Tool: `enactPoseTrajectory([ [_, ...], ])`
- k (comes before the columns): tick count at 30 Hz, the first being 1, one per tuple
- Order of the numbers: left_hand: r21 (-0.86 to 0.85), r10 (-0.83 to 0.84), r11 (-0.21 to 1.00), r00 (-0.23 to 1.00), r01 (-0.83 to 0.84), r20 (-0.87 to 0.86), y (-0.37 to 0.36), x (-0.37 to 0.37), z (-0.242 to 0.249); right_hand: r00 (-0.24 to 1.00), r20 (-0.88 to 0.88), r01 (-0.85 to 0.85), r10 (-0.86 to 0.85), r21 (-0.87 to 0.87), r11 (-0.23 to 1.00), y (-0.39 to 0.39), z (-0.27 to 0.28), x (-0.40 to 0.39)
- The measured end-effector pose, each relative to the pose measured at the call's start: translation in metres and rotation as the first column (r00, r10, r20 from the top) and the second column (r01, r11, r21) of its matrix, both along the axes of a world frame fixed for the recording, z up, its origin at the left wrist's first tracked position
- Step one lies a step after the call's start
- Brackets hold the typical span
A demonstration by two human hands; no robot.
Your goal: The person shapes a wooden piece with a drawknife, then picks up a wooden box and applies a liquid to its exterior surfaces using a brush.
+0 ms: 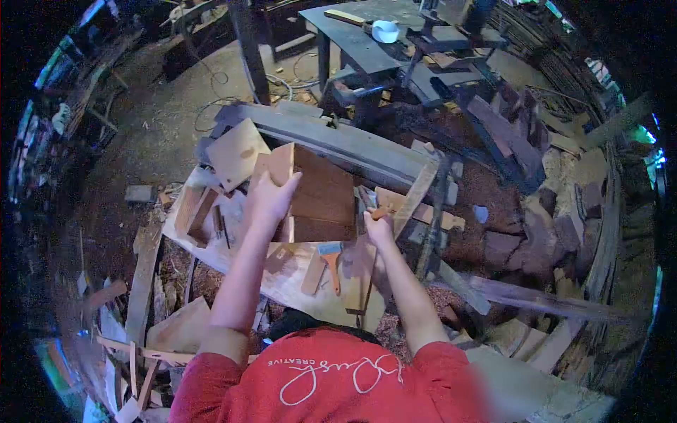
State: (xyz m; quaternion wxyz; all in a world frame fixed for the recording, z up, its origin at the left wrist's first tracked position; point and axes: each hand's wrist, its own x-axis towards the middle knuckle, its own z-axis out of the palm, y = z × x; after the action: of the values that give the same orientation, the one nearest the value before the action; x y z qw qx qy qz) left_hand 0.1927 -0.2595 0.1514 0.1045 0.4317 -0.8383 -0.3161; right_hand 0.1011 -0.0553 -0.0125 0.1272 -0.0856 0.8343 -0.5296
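A brown wooden box, made of joined boards with a pale front edge, stands tilted on the workbench. My left hand grips its left side, thumb over the near board edge. To the right of the box, my right hand is closed round a short brown wooden handle; the kind of tool I cannot tell. A wide paintbrush with an orange handle lies on the bench below the box, beside a small wood block.
A square pale board leans behind the box at left. Long grey timber runs across behind the bench. Farther back stands a dark table with a white cup-like object. Wood scraps lie around the bench.
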Motion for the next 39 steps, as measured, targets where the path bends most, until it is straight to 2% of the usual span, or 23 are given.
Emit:
enactPoseTrajectory([
  [1,-0.004,0.013,1.0,1.0,-0.013,0.005,-0.001,-0.001,0.001,1.0,0.005,-0.013,0.013,-0.004,1.0,-0.012,0.01,0.006],
  [3,-0.009,0.014,1.0,0.999,-0.014,-0.031,0.001,-0.003,0.0,0.95,-0.312,-0.001,-0.014,-0.045,0.999,-0.028,0.023,0.021],
  [7,0.039,-0.013,0.999,1.0,0.014,-0.029,0.01,-0.006,0.017,0.973,-0.204,-0.125,0.11,-0.062,0.99,-0.031,0.091,0.034],
  [9,0.061,-0.019,0.998,0.999,0.021,-0.028,0.014,-0.006,0.025,0.96,0.172,-0.098,0.219,-0.529,0.843,-0.028,0.138,0.043],
  [10,0.079,-0.021,0.997,0.999,0.024,-0.034,0.015,-0.006,0.027,0.865,0.402,0.027,0.301,-0.635,0.772,-0.026,0.148,0.044],
  [11,0.078,-0.016,0.997,0.999,0.019,-0.035,0.017,-0.006,0.027,0.864,0.401,0.022,0.306,-0.636,0.771,-0.024,0.144,0.043],
  [13,0.044,-0.002,0.999,1.0,0.003,-0.027,0.017,-0.003,0.029,0.659,0.583,0.297,0.475,-0.782,0.548,-0.019,0.121,0.041],
  [15,0.045,0.013,0.999,0.998,-0.011,-0.056,0.011,-0.002,0.02,0.686,0.609,0.291,0.399,-0.732,0.616,-0.012,0.071,0.044],
  [17,0.057,0.027,0.998,0.996,-0.023,-0.083,0.004,0.001,0.005,0.661,0.73,0.345,0.17,-0.497,0.796,0.004,0.018,0.045],
  [18,0.045,0.018,0.999,0.996,-0.014,-0.086,0.0,0.004,-0.002,0.662,0.731,0.346,0.167,-0.495,0.797,0.013,0.0,0.042],
  [20,0.035,0.001,0.999,0.996,0.002,-0.085,0.0,0.004,-0.003,0.855,0.518,0.279,0.001,-0.463,0.841,0.028,-0.022,0.038],
  [21,0.017,0.01,1.0,0.998,-0.009,-0.058,0.003,0.005,0.001,0.853,0.522,0.288,-0.007,-0.459,0.84,0.033,-0.023,0.04],
  [24,0.03,0.003,1.0,0.996,-0.001,-0.087,0.009,0.002,0.005,0.971,0.166,0.155,-0.17,0.098,0.983,0.031,0.007,0.044],
  [25,0.06,-0.004,0.998,0.99,0.012,-0.141,0.01,0.001,0.006,0.972,0.162,0.159,-0.173,0.096,0.983,0.025,0.01,0.048],
  [27,0.05,0.002,0.999,0.994,0.003,-0.112,0.011,-0.002,0.01,0.989,-0.112,0.11,-0.094,0.141,0.984,0.014,0.014,0.054],
  [28,0.043,0.009,0.999,0.997,-0.005,-0.075,0.012,-0.001,0.011,0.971,-0.178,0.149,-0.158,-0.065,0.987,0.004,0.003,0.055],
  [29,0.04,0.01,0.999,0.997,-0.007,-0.073,0.014,-0.001,0.015,0.972,-0.176,0.148,-0.158,-0.067,0.987,0.003,-0.005,0.055],
  [32,0.045,-0.032,0.998,0.999,0.034,-0.044,0.028,0.0,0.032,0.992,-0.126,0.002,-0.023,-0.167,0.986,-0.008,0.061,0.057],
  [34,0.04,-0.044,0.998,0.996,0.047,-0.082,0.035,-0.001,0.038,0.987,0.12,-0.054,0.104,-0.364,0.93,-0.01,0.102,0.057],
  [35,0.04,-0.043,0.998,0.995,0.046,-0.085,0.035,-0.001,0.037,0.988,0.117,-0.056,0.105,-0.364,0.93,-0.008,0.12,0.058],
  [37,0.025,-0.033,0.999,0.997,0.035,-0.076,0.03,-0.001,0.027,0.94,0.283,0.044,0.191,-0.655,0.755,-0.006,0.143,0.059],
  [38,0.024,-0.025,0.999,0.997,0.027,-0.078,0.025,-0.001,0.021,0.855,0.414,0.18,0.311,-0.8,0.572,-0.008,0.14,0.058],
  [39,0.078,-0.001,0.997,0.991,0.011,-0.135,0.02,0.0,0.013,0.853,0.414,0.172,0.32,-0.8,0.575,-0.007,0.136,0.058],
])
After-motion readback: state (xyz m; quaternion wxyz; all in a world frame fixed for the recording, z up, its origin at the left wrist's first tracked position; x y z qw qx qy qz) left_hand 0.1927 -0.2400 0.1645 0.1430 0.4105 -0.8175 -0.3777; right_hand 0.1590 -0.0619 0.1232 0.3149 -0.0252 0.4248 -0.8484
